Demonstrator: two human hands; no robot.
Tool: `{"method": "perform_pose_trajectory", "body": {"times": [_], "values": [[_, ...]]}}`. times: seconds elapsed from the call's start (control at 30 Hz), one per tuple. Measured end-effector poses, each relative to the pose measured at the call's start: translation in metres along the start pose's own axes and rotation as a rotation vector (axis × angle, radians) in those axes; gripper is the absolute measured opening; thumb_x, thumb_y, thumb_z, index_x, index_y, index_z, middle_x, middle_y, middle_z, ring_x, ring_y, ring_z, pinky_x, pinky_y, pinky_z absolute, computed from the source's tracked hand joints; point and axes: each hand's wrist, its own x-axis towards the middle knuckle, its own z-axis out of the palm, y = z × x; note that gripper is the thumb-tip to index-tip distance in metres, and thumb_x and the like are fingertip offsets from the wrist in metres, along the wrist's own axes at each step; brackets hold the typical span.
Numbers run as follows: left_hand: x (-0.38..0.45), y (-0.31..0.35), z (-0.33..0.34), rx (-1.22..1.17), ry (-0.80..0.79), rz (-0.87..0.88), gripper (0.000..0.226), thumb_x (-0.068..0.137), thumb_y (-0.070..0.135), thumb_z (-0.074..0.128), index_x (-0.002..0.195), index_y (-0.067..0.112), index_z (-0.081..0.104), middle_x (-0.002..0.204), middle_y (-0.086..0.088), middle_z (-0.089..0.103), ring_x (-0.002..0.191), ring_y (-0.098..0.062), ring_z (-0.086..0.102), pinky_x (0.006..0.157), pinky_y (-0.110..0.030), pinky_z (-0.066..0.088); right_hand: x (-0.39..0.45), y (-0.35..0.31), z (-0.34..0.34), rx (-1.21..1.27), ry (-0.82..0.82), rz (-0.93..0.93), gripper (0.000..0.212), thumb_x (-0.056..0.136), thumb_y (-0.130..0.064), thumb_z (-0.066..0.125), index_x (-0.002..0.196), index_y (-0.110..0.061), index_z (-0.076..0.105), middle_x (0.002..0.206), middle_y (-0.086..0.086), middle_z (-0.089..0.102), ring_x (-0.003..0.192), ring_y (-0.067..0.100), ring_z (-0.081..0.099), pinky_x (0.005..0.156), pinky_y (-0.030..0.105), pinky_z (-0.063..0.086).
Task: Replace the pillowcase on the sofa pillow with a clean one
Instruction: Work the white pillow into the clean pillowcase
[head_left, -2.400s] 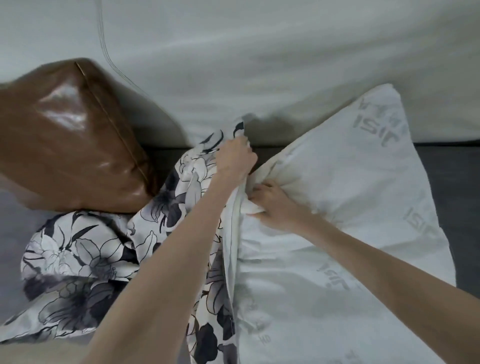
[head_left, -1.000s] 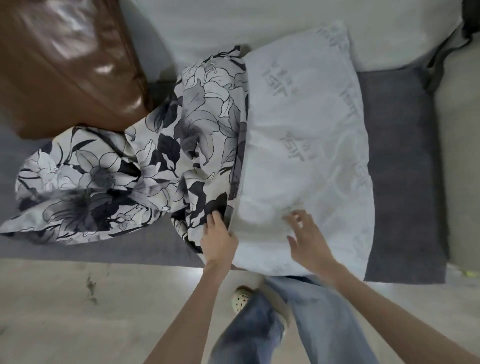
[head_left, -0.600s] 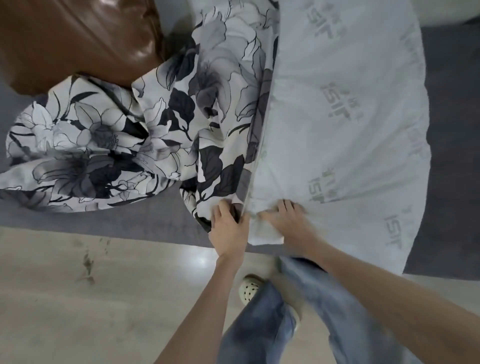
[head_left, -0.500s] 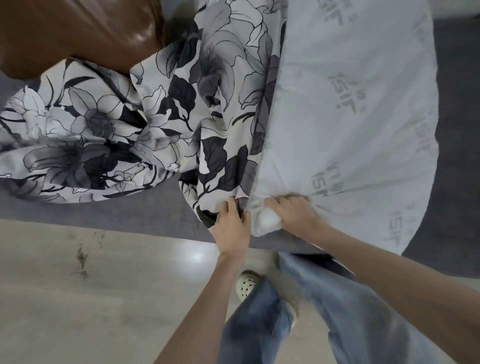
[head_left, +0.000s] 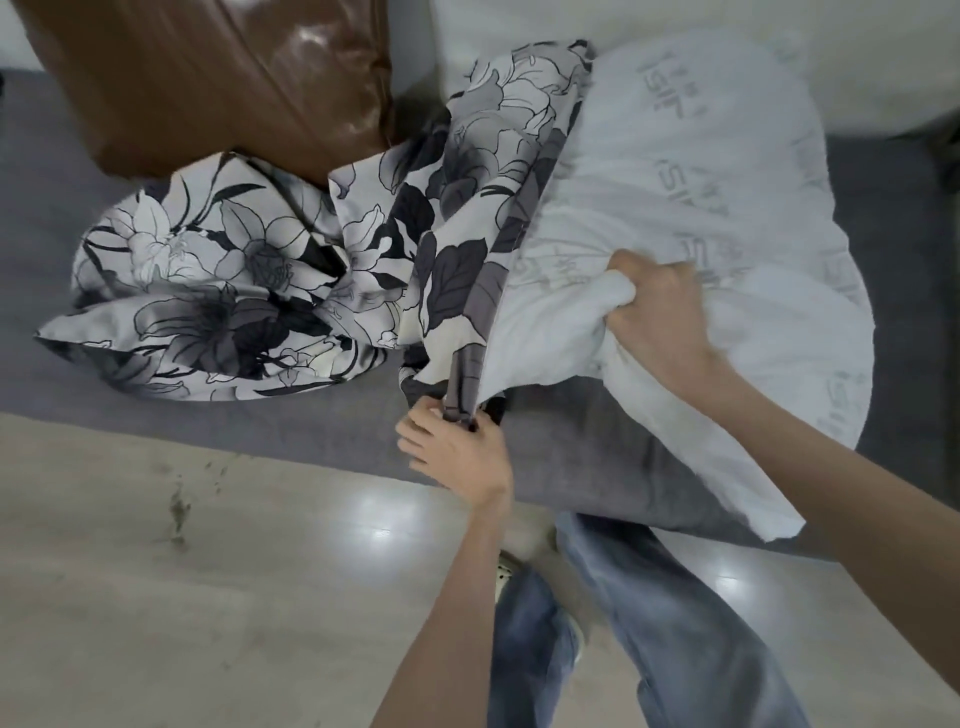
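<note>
A white sofa pillow (head_left: 696, 208) with pale grey lettering lies on the sofa seat, its left edge inside the opening of a black-and-white floral pillowcase (head_left: 457, 218). Most of the pillowcase lies bunched to the left. My left hand (head_left: 457, 447) pinches the pillowcase's open hem at its near corner, just above the seat's front edge. My right hand (head_left: 657, 317) is fisted on a bunched fold of the pillow's near-left part, lifting it. The rest of the pillow stays outside the case.
A glossy brown leather cushion (head_left: 223, 78) leans at the back left. The grey sofa seat (head_left: 582, 447) runs across, with a white backrest (head_left: 519, 26) behind. Below are the pale floor (head_left: 182, 597) and my jeans-clad legs (head_left: 649, 623).
My right hand has bunched the pillow's near corner and raised it away from the seat edge. My left hand keeps its pinch on the hem, pulling it toward me. The view has tilted back.
</note>
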Motion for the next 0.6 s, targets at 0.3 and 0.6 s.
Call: {"method": "perform_pose_trajectory", "body": {"times": [0.3,0.6], "values": [[-0.024,0.072,-0.012,-0.359,-0.079,-0.199,0.043,0.063,0.002,0.056,0.101,0.014,0.04,0.101,-0.003,0.036,0.099,-0.029,0.039,0.079,-0.04,0.032,0.029,-0.053,0.005,0.08,0.086,-0.05,0.013,0.058,0.003,0.052,0.067,-0.007,0.056,0.052,0.018,0.056,0.05,0.035,0.051,0.048,0.033,0.032],[-0.037,0.013,-0.029,0.253,-0.54,0.823,0.034,0.06,-0.008,0.058,0.084,0.015,0.063,0.086,-0.004,0.063,0.086,-0.029,0.057,0.068,-0.038,0.051,-0.052,-0.008,0.078,-0.041,-0.76,-0.045,0.019,0.079,-0.004,0.048,0.068,-0.005,0.063,0.078,0.021,0.066,0.079,0.03,0.067,0.047,0.013,0.035]]}}
